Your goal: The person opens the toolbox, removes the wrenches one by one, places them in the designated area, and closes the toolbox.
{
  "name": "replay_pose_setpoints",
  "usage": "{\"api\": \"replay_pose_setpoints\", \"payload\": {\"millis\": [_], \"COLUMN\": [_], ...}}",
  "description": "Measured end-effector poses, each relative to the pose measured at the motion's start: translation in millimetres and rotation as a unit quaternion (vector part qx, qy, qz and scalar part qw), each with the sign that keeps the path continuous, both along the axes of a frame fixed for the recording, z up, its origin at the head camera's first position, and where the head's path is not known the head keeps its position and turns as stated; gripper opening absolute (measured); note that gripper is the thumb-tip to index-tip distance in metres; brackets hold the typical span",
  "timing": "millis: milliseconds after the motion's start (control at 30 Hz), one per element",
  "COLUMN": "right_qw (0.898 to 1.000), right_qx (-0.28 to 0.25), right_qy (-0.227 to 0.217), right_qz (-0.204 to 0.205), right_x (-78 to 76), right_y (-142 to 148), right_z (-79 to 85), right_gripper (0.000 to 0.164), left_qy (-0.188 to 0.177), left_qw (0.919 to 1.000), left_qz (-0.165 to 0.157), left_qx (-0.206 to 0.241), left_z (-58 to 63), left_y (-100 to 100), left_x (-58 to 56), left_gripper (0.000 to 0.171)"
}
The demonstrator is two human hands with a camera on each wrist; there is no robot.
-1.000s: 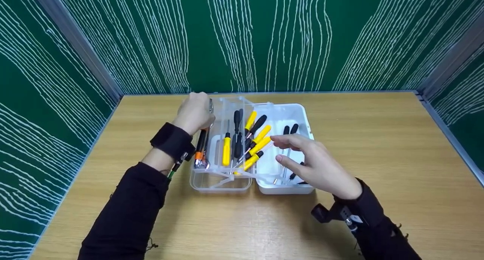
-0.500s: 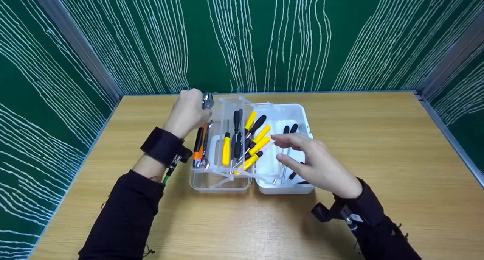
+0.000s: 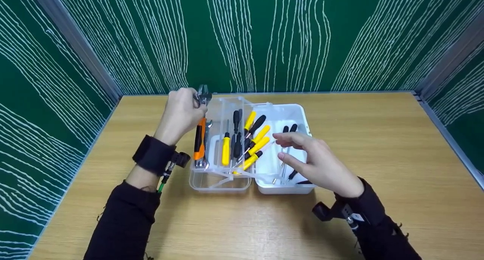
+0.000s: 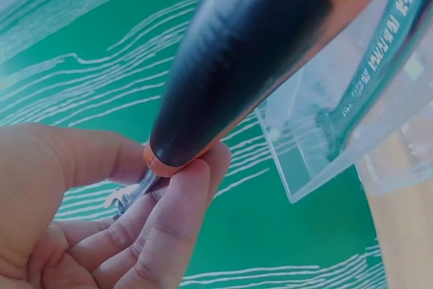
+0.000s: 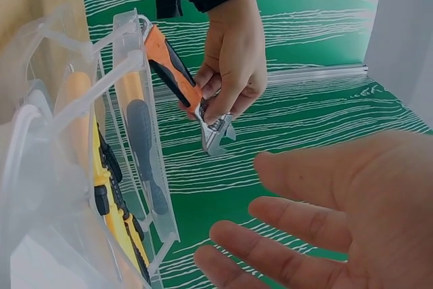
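- As a left hand [image 3: 182,110] pinched an adjustable wrench [image 3: 200,139] just below its head, the orange-and-black handle hung down at the left side of a clear tray [image 3: 216,112]; whether its end touched the tray could not be told.
- Beside it, a steel spanner [image 4: 379,59] lay in the tray, left of a yellow-handled screwdriver [image 3: 225,152].
- Above the right side of a white box [image 3: 278,116], a right hand [image 3: 315,163] hovered, fingers extended, thumb apart.

Bright lt, glare on tbl [image 3: 247,229], wrist pics hazy
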State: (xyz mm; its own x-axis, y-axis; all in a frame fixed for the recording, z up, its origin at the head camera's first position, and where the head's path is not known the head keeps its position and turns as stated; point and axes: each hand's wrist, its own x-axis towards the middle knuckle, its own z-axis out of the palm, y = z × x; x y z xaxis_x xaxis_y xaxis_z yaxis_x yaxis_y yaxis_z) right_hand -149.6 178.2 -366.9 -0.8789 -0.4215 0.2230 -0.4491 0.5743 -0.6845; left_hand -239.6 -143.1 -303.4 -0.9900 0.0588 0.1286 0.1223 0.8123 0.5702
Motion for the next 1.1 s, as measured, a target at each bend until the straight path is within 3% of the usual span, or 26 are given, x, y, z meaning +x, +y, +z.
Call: {"api": "replay_pose_setpoints", "payload": {"millis": [500, 800, 1100], "right_qw": [1.0, 1.0, 1.0], "right_qx": [-0.005, -0.005, -0.009], "right_qy": [-0.013, -0.015, -0.019], "right_qz": [-0.005, -0.003, -0.004], "right_x": [-0.5, -1.2, -0.9], "right_y": [1.4, 2.2, 1.4], "right_z": [0.5, 0.4, 1.5], "right_gripper": [0.045, 0.046, 0.045], "left_qy": [0.071, 0.079, 0.1], "left_qw": [0.9967, 0.9942, 0.987], "left_qz": [-0.007, -0.002, 0.001], "left_qx": [0.04, 0.074, 0.126], "left_z": [4.1, 6.3, 0.7], "left_y": [2.2, 9.4, 12.1], "left_x": [13.6, 21.7, 30.0], "left_gripper": [0.013, 0.02, 0.02]}}
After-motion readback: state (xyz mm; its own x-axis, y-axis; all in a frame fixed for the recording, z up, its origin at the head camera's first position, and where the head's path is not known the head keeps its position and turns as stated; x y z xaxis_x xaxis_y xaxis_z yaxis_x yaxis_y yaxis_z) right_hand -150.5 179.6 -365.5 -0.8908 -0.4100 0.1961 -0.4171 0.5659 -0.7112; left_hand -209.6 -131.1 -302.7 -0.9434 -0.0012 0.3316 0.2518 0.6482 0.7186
